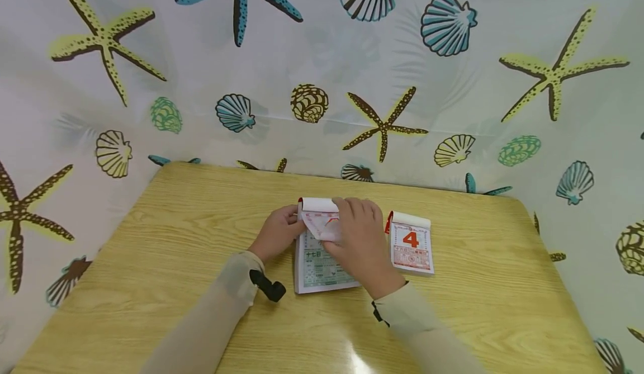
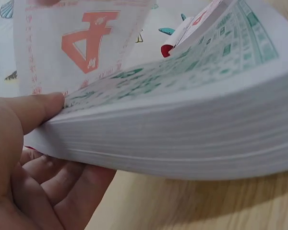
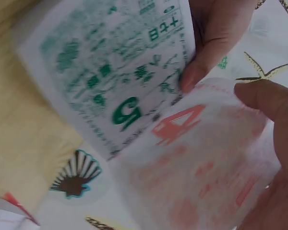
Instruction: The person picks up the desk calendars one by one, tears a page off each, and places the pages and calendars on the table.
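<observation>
A thick tear-off calendar [image 1: 327, 273] lies on the table in the head view, its top page printed in green with a 5 [image 3: 127, 112]. My left hand [image 1: 279, 232] grips its upper left edge, thumb on the page and fingers beneath the stack in the left wrist view. The thin top sheet [image 2: 89, 45], showing a red 4 through the paper, is folded up and back near the binding. My right hand [image 1: 359, 245] holds this raised sheet, thumb against it in the right wrist view; its other fingertips are mostly hidden there.
To the right lies a smaller tear-off calendar [image 1: 411, 245] with a red 4 and a red-and-white binding. The wooden table [image 1: 191, 223] ends at a hanging cloth [image 1: 302, 55] printed with starfish and shells. Dark straps [image 1: 266, 285] circle my wrists.
</observation>
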Demonstrator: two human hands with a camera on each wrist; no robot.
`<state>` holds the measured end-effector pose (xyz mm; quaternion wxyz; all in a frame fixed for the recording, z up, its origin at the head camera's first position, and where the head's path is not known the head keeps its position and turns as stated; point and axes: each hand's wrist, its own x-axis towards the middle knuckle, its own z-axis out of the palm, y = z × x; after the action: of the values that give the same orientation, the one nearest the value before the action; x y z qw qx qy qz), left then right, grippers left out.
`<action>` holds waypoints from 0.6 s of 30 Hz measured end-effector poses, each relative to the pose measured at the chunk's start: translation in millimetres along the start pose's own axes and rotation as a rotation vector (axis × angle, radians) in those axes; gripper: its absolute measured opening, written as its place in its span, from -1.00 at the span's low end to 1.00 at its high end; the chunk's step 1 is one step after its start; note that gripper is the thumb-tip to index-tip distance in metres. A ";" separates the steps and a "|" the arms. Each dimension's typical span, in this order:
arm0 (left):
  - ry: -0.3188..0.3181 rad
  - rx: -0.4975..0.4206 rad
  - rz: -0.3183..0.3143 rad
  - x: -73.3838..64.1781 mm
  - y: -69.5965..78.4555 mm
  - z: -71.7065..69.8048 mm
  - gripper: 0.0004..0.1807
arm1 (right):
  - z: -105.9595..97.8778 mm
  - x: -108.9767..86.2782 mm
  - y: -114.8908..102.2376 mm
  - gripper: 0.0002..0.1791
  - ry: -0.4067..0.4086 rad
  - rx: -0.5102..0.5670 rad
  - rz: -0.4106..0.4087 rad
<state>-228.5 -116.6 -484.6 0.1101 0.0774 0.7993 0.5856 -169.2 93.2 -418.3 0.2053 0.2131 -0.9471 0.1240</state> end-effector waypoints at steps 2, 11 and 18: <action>0.010 0.008 -0.013 -1.9 3.2 0.5 -0.52 | -1.0 3.5 -7.5 -0.08 0.069 -0.075 -0.011; 0.030 0.024 -0.050 -4.5 10.0 5.0 -0.51 | -14.4 20.9 -21.7 -0.04 0.280 -0.152 -0.057; 0.047 0.030 -0.044 -6.7 12.7 3.6 -0.52 | -10.4 22.9 -26.3 -0.43 0.099 -0.089 -0.095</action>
<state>-221.1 -111.1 -473.0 0.1030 0.0479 0.8120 0.5725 -172.6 65.4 -395.1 0.2666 0.2422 -0.9292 0.0823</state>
